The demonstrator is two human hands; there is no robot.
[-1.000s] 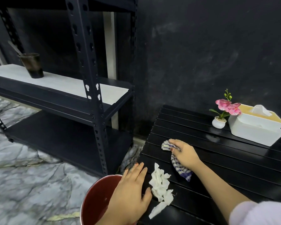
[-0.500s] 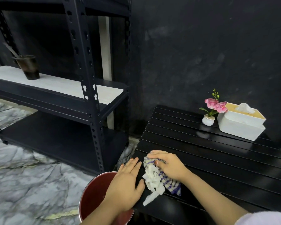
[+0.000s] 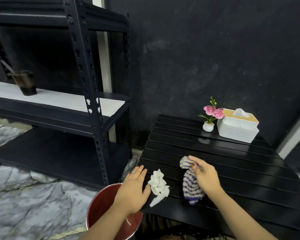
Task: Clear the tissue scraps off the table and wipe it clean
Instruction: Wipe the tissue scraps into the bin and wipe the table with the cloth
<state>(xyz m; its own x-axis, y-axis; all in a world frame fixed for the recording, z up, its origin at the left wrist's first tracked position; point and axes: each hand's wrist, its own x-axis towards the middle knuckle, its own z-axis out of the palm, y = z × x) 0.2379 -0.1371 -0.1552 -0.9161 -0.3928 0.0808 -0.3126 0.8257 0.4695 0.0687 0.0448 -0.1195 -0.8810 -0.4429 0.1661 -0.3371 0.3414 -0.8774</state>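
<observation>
A pile of white tissue scraps (image 3: 158, 186) lies near the left front corner of the black slatted table (image 3: 232, 163). My left hand (image 3: 133, 189) rests flat and open at the table's left edge, its thumb touching the scraps. Just right of the scraps, my right hand (image 3: 204, 175) presses a striped white-and-purple cloth (image 3: 190, 184) onto the table. A red bin (image 3: 100, 210) stands on the floor below the left edge, under my left wrist.
A small white pot with pink flowers (image 3: 208, 126) and a white tissue box (image 3: 237, 125) stand at the table's back. A dark metal shelf rack (image 3: 87, 104) with a dark cup (image 3: 25, 83) is to the left. Marbled floor lies below.
My right hand swept the cloth left onto the scraps, then drew back to the right, leaving the scraps bunched against my left hand. The left hand has stayed at the edge.
</observation>
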